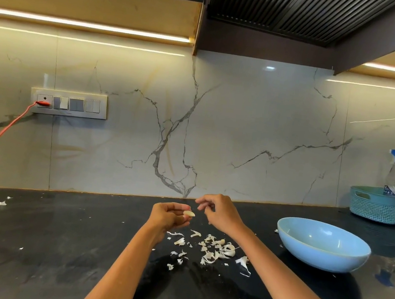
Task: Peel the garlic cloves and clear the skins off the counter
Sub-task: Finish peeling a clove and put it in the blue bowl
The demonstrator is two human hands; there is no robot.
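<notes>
The left hand (170, 217) pinched a garlic clove (189, 214) between thumb and fingers, above the dark counter (53, 243). The right hand (218, 212) hovered just beside it, fingers loosely curled; whether they held a bit of skin could not be told. Loose skins (213, 249) lay below, near the blue bowl (322, 244). To peel well, the person should probably hold the clove firmly and pull the skin from its tip.
</notes>
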